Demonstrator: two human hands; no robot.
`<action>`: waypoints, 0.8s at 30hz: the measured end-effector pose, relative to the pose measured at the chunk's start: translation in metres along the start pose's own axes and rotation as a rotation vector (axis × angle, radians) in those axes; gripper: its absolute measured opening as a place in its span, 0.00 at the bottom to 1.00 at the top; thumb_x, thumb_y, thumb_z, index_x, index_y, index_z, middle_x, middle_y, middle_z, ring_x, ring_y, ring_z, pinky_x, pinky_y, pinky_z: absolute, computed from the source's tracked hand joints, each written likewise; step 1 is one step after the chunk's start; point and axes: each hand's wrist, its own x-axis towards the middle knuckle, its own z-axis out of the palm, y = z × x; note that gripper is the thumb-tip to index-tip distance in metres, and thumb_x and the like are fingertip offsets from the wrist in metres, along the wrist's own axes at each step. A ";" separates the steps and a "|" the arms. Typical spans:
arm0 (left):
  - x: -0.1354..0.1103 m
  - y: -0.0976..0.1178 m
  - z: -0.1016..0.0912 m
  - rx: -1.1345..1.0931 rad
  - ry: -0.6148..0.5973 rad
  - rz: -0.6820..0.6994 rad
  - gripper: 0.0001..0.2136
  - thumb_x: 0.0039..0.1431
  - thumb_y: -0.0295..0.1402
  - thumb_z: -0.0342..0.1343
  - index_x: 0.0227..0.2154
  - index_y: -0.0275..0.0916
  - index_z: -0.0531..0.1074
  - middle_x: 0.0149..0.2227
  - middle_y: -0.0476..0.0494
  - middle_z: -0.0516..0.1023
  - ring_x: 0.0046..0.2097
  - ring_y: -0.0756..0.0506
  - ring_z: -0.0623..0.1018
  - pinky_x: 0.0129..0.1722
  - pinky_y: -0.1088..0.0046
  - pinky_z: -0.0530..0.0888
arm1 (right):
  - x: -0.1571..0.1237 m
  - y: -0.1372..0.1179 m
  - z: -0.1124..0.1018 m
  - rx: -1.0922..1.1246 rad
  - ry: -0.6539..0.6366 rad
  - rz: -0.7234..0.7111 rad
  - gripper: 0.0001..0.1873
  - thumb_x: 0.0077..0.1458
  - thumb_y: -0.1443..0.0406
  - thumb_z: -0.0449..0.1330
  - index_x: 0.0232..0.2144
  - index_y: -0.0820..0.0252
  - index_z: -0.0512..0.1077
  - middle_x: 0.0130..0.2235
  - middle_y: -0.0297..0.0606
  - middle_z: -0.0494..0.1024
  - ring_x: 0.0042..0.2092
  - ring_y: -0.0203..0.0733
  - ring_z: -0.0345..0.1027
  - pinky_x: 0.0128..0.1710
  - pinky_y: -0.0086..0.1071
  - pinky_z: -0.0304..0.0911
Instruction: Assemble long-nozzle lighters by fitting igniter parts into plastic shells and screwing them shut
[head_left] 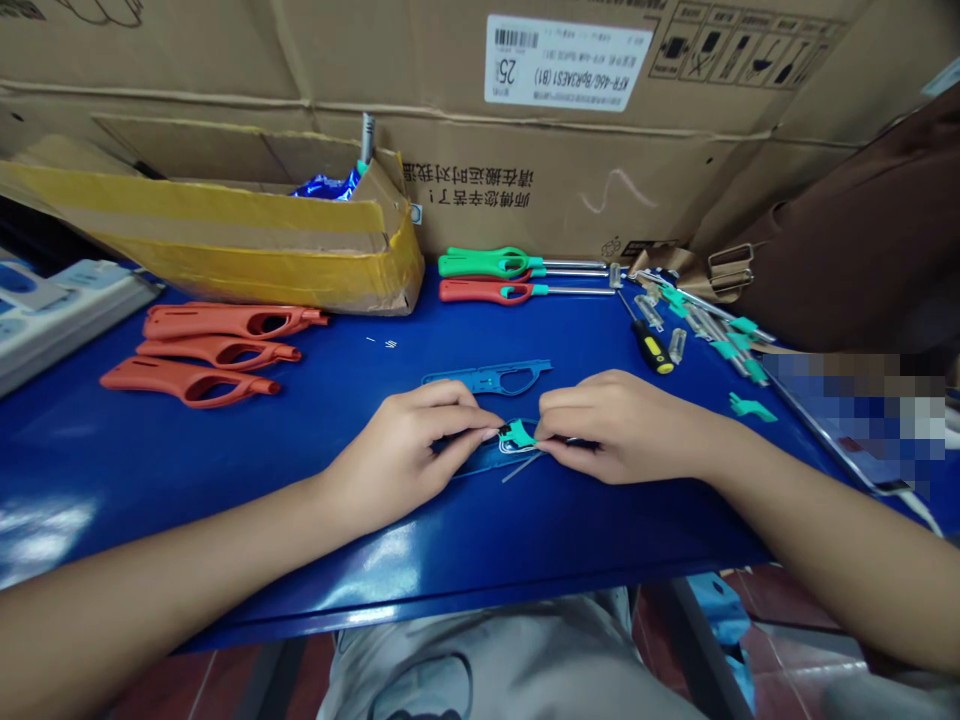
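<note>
My left hand (pixel 420 440) and my right hand (pixel 611 425) meet at the middle of the blue table (pixel 225 500). Both pinch a small green trigger piece (pixel 517 434), which sits on a blue lighter shell half (pixel 491 458) lying flat under my fingers. A thin metal rod (pixel 521 467) sticks out below the shell. A second blue shell half (pixel 487 378) lies just beyond my hands.
Three orange shell halves (pixel 210 350) lie at the left. An open cardboard box (pixel 225 240) stands behind them. Assembled green and red lighters (pixel 510 275) lie at the back. A yellow-handled screwdriver (pixel 645 340), metal tubes and green parts (pixel 720 330) lie at the right.
</note>
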 end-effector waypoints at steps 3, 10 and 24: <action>0.000 0.002 -0.001 0.003 0.018 0.010 0.09 0.66 0.24 0.57 0.44 0.35 0.81 0.36 0.45 0.79 0.38 0.50 0.79 0.40 0.75 0.76 | 0.001 -0.001 0.000 0.000 -0.004 0.011 0.11 0.67 0.67 0.52 0.35 0.59 0.73 0.32 0.34 0.74 0.32 0.35 0.65 0.32 0.31 0.52; -0.001 0.002 0.001 -0.007 0.058 0.021 0.08 0.65 0.24 0.59 0.43 0.35 0.82 0.36 0.45 0.80 0.37 0.51 0.80 0.40 0.77 0.77 | 0.001 -0.001 0.000 -0.035 -0.014 -0.007 0.11 0.67 0.67 0.53 0.35 0.60 0.74 0.32 0.34 0.73 0.31 0.35 0.62 0.32 0.31 0.51; 0.002 0.002 0.001 -0.038 0.139 -0.011 0.06 0.62 0.24 0.63 0.40 0.35 0.83 0.34 0.45 0.82 0.33 0.52 0.80 0.36 0.80 0.76 | 0.001 -0.001 0.004 0.039 0.025 -0.005 0.14 0.70 0.66 0.50 0.35 0.61 0.73 0.32 0.34 0.73 0.34 0.34 0.65 0.32 0.30 0.54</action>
